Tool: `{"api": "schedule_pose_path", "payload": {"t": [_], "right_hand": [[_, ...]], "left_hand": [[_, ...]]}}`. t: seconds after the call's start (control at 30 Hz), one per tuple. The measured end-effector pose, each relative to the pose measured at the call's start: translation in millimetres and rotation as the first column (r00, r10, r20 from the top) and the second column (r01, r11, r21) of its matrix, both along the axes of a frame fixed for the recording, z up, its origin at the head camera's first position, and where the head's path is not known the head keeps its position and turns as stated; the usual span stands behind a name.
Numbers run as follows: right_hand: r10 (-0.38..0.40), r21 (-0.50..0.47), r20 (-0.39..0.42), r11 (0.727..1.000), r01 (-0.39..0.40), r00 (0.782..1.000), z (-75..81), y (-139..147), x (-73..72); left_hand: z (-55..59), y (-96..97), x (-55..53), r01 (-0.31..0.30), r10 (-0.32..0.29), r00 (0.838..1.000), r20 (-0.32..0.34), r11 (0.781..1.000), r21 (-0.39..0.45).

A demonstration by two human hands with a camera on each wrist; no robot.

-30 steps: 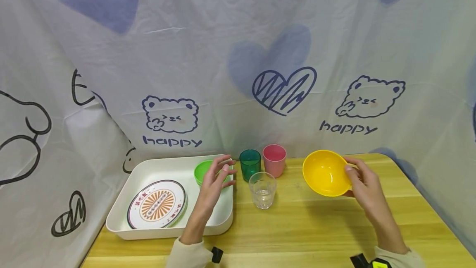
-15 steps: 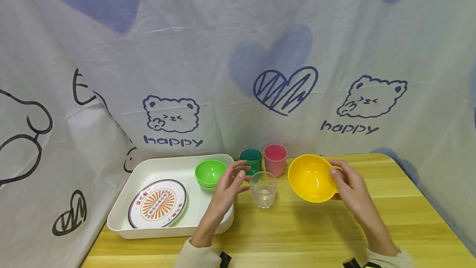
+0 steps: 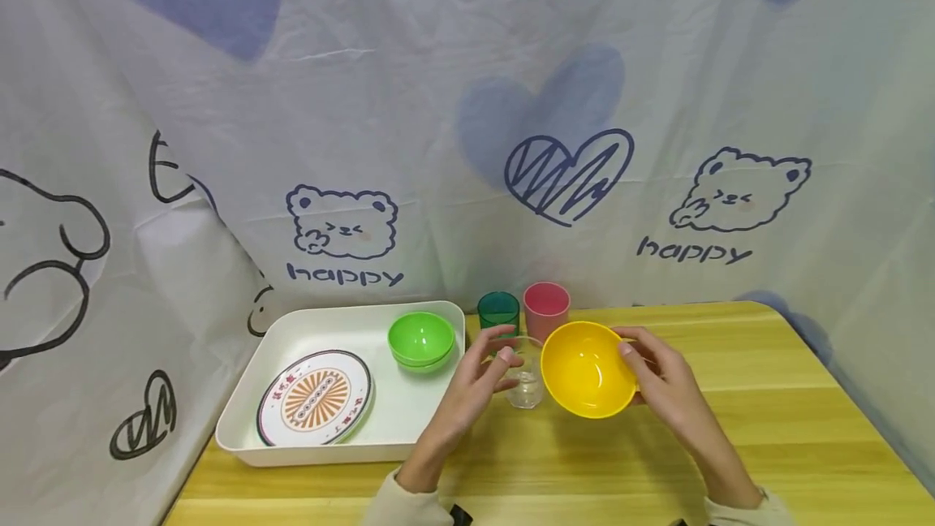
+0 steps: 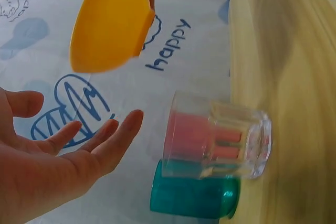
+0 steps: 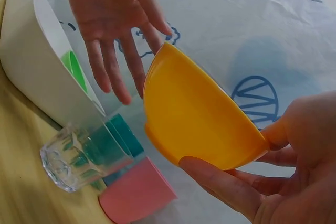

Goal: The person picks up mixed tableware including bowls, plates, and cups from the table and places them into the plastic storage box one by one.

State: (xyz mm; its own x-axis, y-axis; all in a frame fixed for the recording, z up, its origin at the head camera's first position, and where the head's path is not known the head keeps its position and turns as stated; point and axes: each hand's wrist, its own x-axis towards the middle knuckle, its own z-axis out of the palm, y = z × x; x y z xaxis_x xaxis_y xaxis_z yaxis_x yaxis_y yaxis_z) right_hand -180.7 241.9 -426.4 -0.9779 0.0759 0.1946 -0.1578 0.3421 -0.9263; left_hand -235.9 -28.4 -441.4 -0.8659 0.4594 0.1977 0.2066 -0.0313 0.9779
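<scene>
My right hand point(image 3: 661, 380) grips a yellow bowl point(image 3: 588, 370) by its right side and holds it above the table, its inside tilted toward the head camera. My left hand point(image 3: 471, 388) hovers left of the bowl with fingers spread and nothing in them. In the left wrist view a gap shows between those fingers and the bowl point(image 4: 107, 24). Below and behind the left fingertips stands a clear glass point(image 3: 524, 392) on the table, partly hidden in the head view. A green cup point(image 3: 499, 311) and a pink cup point(image 3: 546, 311) stand behind it.
On the left, a white tray point(image 3: 237, 437) holds a round patterned plate point(image 3: 316, 398) and stacked green bowls point(image 3: 420, 339). The wooden table point(image 3: 774, 396) ends against a printed curtain point(image 3: 438, 144) at the back.
The yellow bowl, held in my right hand, has moved left and somewhat lower. My left hand has shifted right from over the tray toward the bowl, uncovering the green bowls.
</scene>
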Motion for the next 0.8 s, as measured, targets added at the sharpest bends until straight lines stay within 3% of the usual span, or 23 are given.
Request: {"api": "schedule_pose_path", "payload": {"t": [0.23,0.43,0.8], "right_hand": [[0.039,-0.029,0.011,0.999,-0.039,0.999,-0.8,-5.6,0.8],[0.104,-0.068,0.056,0.993,-0.100,0.993,-0.7,-11.5,0.6],[0.206,-0.138,0.112,0.972,-0.190,0.972,-3.2,-19.6,-1.1]], "left_hand": [[-1.5,10.3,2.2,0.088,-0.090,0.994,0.054,0.996,0.029],[-1.0,9.8,3.2,0.173,-0.179,0.974,0.141,0.983,0.052],[-1.5,8.9,3.5,0.171,-0.165,0.973,0.161,0.985,-0.023]]}}
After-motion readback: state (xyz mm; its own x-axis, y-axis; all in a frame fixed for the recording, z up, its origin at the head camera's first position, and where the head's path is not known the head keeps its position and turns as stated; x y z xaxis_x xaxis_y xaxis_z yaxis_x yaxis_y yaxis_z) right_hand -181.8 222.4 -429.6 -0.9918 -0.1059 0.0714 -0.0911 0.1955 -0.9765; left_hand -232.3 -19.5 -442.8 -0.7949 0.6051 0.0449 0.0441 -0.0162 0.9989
